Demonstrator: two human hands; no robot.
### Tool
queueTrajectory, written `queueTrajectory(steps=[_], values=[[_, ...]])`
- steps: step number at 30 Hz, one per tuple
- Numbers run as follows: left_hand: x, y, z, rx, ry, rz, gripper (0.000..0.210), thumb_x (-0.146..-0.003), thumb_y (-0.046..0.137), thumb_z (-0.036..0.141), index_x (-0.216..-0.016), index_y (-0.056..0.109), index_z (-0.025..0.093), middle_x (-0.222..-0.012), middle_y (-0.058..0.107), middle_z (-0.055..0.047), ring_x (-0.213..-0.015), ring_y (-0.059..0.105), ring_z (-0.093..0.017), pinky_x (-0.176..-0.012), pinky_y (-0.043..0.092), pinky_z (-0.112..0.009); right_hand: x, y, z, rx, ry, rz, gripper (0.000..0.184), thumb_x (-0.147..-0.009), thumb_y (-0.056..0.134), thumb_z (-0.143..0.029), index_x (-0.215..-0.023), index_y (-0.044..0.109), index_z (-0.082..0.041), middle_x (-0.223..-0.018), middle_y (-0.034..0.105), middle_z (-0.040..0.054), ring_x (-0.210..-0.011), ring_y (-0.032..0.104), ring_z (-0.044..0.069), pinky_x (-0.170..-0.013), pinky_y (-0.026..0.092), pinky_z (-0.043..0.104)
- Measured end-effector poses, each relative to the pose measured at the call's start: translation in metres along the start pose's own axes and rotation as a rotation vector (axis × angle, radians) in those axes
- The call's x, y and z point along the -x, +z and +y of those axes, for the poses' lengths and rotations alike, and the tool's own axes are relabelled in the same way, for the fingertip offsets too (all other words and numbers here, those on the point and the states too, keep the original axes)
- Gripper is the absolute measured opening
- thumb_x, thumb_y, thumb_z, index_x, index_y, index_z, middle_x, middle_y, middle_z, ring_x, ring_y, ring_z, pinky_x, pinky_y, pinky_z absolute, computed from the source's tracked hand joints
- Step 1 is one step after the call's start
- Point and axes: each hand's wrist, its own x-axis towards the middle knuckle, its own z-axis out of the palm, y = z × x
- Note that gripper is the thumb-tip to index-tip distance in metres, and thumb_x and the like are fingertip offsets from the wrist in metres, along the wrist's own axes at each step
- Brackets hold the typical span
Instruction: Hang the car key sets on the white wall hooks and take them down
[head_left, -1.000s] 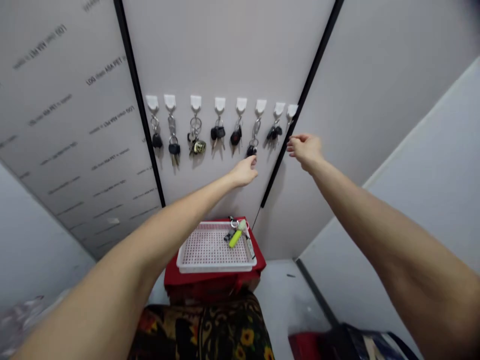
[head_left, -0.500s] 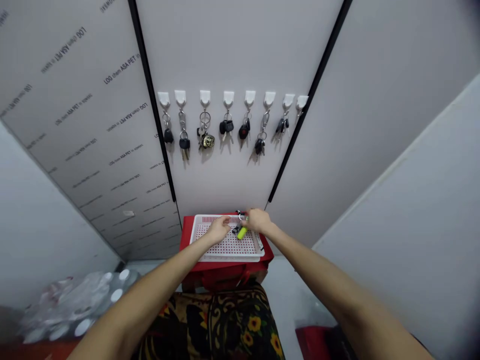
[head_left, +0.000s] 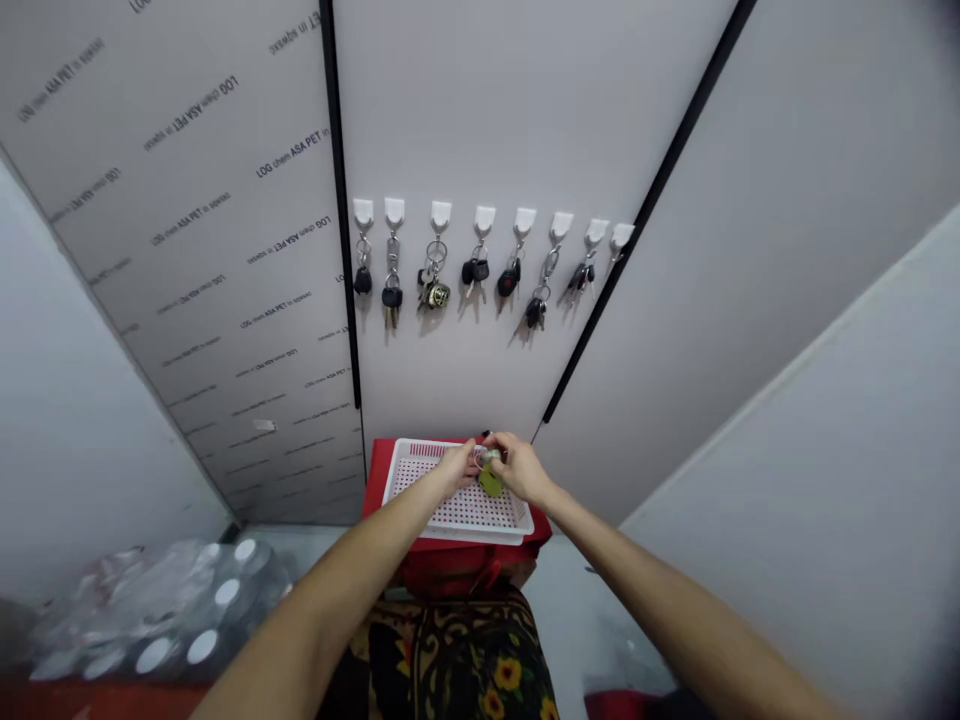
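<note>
One keyring (head_left: 490,483), likely light and floppy, is over the tray (head_left: 480,515), pinched by the right hand (head_left: 523,471), the left hand (head_left: 453,468) beside it, grip unclear; its ring (head_left: 477,460) should hold best.

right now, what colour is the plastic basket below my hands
White; the basket shows best in the current head view.

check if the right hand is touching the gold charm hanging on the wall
Apart: the head view shows wall between the right hand and the gold charm.
</note>
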Motion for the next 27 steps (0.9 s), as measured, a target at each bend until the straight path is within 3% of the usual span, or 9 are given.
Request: queueTrajectory(steps=[6, 10, 13, 18, 22, 27], values=[[-0.014, 0.018, -0.004, 0.089, 0.089, -0.050, 0.008, -0.060, 0.045, 0.016, -0.059, 0.051, 0.012, -0.045, 0.044, 0.004, -0.042, 0.038, -0.004, -0.048, 0.031, -0.018, 0.005, 0.004, 0.003, -0.219, 0.090, -0.003, 0.019, -0.055, 0.039, -0.011, -0.071, 0.049, -0.016, -0.067, 0.052, 0.0006, -0.061, 0.046, 0.010, -0.060, 0.037, 0.023], [-0.023, 0.021, 0.007, 0.072, 0.141, -0.066, 0.012, -0.057, 0.041, 0.005, -0.057, 0.052, 0.010, -0.043, 0.047, 0.003, -0.041, 0.039, -0.004, -0.045, 0.029, -0.018, -0.004, 0.006, 0.019, -0.470, 0.404, 0.050, 0.016, -0.062, 0.038, -0.023, -0.073, 0.046, -0.015, -0.055, 0.048, -0.0012, -0.047, 0.045, 0.008, -0.048, 0.038, 0.021], [-0.027, 0.021, 0.017, 0.019, 0.222, -0.053, 0.016, -0.054, 0.038, 0.002, -0.056, 0.052, 0.010, -0.040, 0.044, 0.004, -0.037, 0.037, -0.004, -0.043, 0.027, -0.017, -0.010, 0.003, 0.025, -0.507, 0.615, 0.099, 0.020, -0.065, 0.037, -0.032, -0.066, 0.045, -0.014, -0.052, 0.048, 0.0000, -0.043, 0.044, 0.008, -0.041, 0.036, 0.020], [-0.017, 0.022, 0.028, -0.038, 0.337, -0.077, 0.016, -0.052, 0.036, 0.003, -0.054, 0.050, 0.011, -0.038, 0.043, 0.006, -0.036, 0.036, -0.003, -0.041, 0.026, -0.016, -0.017, -0.010, 0.020, -0.623, 0.814, -0.015, 0.029, -0.065, 0.037, -0.041, -0.064, 0.046, -0.014, -0.049, 0.049, 0.0013, -0.038, 0.045, 0.008, -0.035, 0.031, 0.019], [0.004, 0.029, 0.040, -0.012, 0.392, -0.189, 0.011, -0.051, 0.038, 0.006, -0.052, 0.048, 0.012, -0.043, 0.047, 0.005, -0.039, 0.040, -0.004, -0.044, 0.030, -0.017, -0.021, -0.018, 0.017, -0.773, 0.856, -0.081, 0.029, -0.061, 0.043, -0.042, -0.056, 0.047, -0.014, -0.040, 0.045, -0.0019, -0.033, 0.040, 0.006, -0.034, 0.028, 0.019], [0.032, 0.041, 0.050, -0.109, 0.426, -0.303, 0.012, -0.050, 0.038, 0.005, -0.049, 0.047, 0.011, -0.044, 0.048, 0.004, -0.040, 0.040, -0.004, -0.045, 0.030, -0.017, -0.029, -0.034, 0.010, -1.227, 0.643, 0.188, 0.016, -0.052, 0.055, -0.027, -0.060, 0.047, -0.016, -0.043, 0.048, -0.0055, -0.040, 0.044, 0.005, -0.042, 0.034, 0.018]])
